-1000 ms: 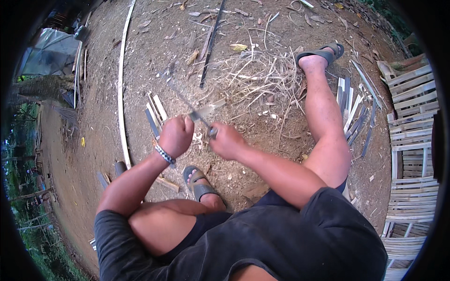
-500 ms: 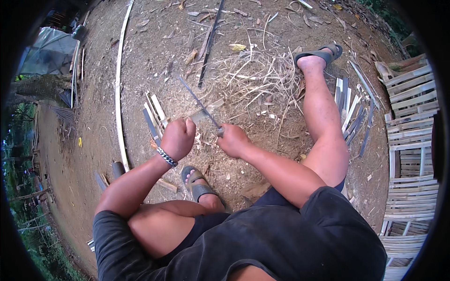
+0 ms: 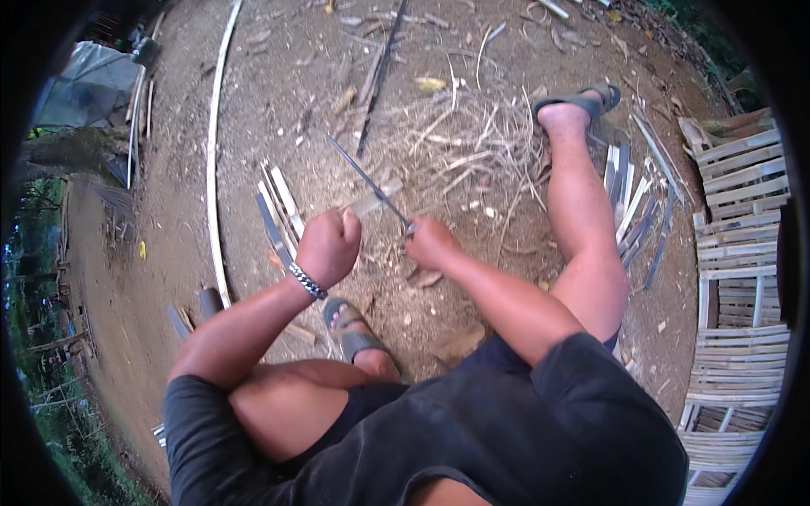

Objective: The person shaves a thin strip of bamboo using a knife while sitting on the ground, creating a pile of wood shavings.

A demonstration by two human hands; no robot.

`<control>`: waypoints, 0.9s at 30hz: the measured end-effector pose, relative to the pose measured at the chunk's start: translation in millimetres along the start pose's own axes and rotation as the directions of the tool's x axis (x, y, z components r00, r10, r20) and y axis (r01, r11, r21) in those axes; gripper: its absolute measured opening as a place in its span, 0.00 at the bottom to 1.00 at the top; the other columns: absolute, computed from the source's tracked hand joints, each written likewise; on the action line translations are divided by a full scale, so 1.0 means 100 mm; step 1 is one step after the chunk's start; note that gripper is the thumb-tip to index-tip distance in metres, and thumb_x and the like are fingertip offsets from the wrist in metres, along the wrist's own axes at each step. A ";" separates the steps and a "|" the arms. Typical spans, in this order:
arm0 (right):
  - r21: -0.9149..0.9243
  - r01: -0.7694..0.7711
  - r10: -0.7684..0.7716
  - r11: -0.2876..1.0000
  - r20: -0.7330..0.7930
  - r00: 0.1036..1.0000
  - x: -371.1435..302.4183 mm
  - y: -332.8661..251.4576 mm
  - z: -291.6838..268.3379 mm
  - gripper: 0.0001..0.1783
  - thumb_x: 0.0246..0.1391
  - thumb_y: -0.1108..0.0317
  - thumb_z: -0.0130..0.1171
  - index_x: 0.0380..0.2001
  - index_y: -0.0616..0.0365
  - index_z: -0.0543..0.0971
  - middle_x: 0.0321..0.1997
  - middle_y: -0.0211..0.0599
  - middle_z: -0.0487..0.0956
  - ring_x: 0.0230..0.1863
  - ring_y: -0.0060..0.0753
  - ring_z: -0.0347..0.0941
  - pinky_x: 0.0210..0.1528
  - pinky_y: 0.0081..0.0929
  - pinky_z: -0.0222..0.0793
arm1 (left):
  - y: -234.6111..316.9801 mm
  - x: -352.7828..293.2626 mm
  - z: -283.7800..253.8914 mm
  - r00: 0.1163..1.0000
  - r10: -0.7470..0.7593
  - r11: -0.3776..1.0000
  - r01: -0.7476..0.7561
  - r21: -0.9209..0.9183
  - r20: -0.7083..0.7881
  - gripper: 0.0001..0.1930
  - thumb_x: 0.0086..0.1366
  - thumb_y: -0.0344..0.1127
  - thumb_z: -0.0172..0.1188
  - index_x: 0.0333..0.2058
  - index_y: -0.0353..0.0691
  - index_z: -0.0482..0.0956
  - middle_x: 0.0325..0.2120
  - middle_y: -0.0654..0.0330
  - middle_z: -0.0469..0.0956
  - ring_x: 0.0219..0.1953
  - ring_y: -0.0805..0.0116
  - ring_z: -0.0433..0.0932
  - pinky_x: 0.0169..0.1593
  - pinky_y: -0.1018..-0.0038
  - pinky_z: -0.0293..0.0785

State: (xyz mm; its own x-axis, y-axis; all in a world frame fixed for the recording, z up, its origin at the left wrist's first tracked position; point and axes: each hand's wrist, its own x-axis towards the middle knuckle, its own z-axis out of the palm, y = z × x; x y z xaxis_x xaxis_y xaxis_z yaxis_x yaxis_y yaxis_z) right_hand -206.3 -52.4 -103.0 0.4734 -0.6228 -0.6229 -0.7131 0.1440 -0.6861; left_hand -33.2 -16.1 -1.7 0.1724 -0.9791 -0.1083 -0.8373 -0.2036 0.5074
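Observation:
My left hand (image 3: 329, 247) is closed in a fist with the thumb on top. Out of it, to the right, juts a short flat pale-grey strip (image 3: 368, 203); I cannot tell if it is metal or split bamboo. My right hand (image 3: 431, 244) is wrapped around the handle of a long thin dark tool (image 3: 359, 171), like a narrow blade or file. This tool slants up and to the left and crosses the strip near its right part. The hidden ends of both things lie inside my fists. A chain bracelet (image 3: 307, 281) circles my left wrist.
Shavings (image 3: 481, 156) lie heaped on the dirt beyond my hands. Split strips lie in bundles at left (image 3: 283, 207) and beside my right leg (image 3: 624, 190). A long pale pole (image 3: 213, 160) runs along the left. A slatted bamboo bench (image 3: 742, 244) stands at right.
Both hands have shifted slightly to the right with what they hold. The dark tool still crosses the pale strip, and both grips look the same.

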 end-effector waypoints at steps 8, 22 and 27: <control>-0.093 -0.002 -0.001 0.996 -0.033 0.999 0.32 0.51 -0.06 0.19 0.56 0.72 0.54 0.52 0.54 0.78 0.41 0.48 0.82 0.39 0.46 0.81 0.46 0.41 0.77 | 0.08 0.05 -0.06 0.998 0.007 1.000 -0.007 -0.005 0.064 0.22 0.68 0.39 0.48 0.20 0.26 0.75 0.17 0.35 0.73 0.22 0.35 0.75 0.31 0.50 0.71; 0.018 0.174 -0.173 0.985 -0.015 0.985 0.26 0.34 -0.02 0.16 0.53 0.68 0.57 0.45 0.62 0.79 0.36 0.53 0.82 0.41 0.49 0.80 0.46 0.41 0.75 | -0.15 -0.02 -0.15 0.988 -0.103 0.995 0.103 0.005 0.118 0.22 0.69 0.39 0.48 0.21 0.26 0.74 0.18 0.35 0.74 0.24 0.35 0.76 0.31 0.50 0.72; -0.087 -0.122 0.119 0.989 -0.033 0.992 0.63 0.84 0.05 0.17 0.51 0.65 0.58 0.43 0.62 0.80 0.40 0.55 0.82 0.42 0.55 0.80 0.48 0.42 0.75 | -0.25 -0.03 -0.17 0.995 -0.078 0.996 0.074 0.049 0.069 0.22 0.69 0.39 0.47 0.22 0.26 0.74 0.19 0.35 0.75 0.25 0.36 0.77 0.33 0.50 0.73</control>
State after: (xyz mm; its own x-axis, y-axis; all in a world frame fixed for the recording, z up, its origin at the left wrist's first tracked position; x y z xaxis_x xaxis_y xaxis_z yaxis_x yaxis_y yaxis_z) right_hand -233.8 -76.2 -201.6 0.3676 -0.6262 -0.6876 -0.8077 0.1514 -0.5698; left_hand -4.3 -8.5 0.3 0.2006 -0.9577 -0.2065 -0.8464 -0.2755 0.4558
